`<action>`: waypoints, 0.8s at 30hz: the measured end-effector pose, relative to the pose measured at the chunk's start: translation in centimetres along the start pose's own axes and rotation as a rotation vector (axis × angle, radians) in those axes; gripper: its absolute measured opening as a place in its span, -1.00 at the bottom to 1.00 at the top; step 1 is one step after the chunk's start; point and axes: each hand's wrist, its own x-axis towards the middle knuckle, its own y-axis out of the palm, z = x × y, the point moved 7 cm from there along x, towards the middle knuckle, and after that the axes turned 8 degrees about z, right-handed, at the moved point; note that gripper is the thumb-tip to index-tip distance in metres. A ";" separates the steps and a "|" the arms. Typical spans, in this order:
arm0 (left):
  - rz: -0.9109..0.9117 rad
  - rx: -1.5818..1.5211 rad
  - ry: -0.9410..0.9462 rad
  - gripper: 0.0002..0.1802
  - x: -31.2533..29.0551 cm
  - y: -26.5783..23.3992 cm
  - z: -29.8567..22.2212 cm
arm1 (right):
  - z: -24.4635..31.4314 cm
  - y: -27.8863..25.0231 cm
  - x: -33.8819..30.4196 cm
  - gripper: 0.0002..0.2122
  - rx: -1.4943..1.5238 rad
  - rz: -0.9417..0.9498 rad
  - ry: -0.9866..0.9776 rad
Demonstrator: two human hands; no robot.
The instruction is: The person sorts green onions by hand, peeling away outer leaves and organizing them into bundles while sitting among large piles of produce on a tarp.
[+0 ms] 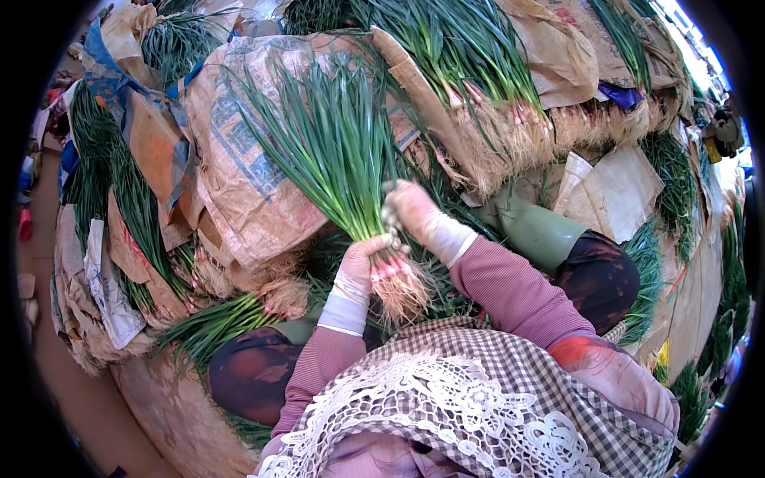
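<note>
White lace [478, 402] edges a checked cloth [514, 360] at six o'clock, the nearest thing to the camera. Just past it, both hands meet at a bunch of long green leafy stalks [343, 175], whose bases lie close to the centre of the view; its leaves fan toward eleven o'clock and its pale roots hang toward five. Clasped around the stalks just above the roots is the left hand [365, 259]. The right hand [412, 209] curls its fingers at the bunch's three o'clock side; whether it grips anything, I cannot tell. From the centre, a printed sack [247, 151] lies at ten o'clock, a smaller bunch [227, 319] at eight, more bunches [470, 56] at one and a green boot [535, 231] at three.
</note>
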 end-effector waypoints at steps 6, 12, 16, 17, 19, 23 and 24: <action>0.343 -0.065 0.311 -0.81 -3.2 4.9 -4.8 | 0.2 -4.3 1.5 -0.86 -0.572 0.352 -0.257; 0.190 0.132 0.404 -0.81 -4.3 3.5 -7.1 | 1.8 -4.1 1.7 -0.79 -1.028 -0.159 -0.116; 0.106 0.074 0.538 -0.82 -4.3 2.3 -7.4 | -0.3 -4.0 5.7 -0.79 -1.257 -0.202 0.176; 0.123 0.078 0.585 -0.79 -4.4 2.0 -7.6 | 0.0 -3.7 6.1 -0.79 -1.181 -0.194 0.140; 0.141 0.042 0.555 -0.77 -4.2 1.5 -7.4 | 3.1 -3.5 5.6 -0.79 -0.945 -0.185 -0.283; 0.128 -0.106 0.445 -0.71 -2.8 -0.1 -5.9 | 7.7 -3.1 1.4 -0.72 -0.908 -0.057 -0.383; 0.125 -0.099 0.481 -0.70 -3.0 0.5 -6.3 | 7.1 -3.6 1.4 -0.72 -1.158 -0.079 -0.259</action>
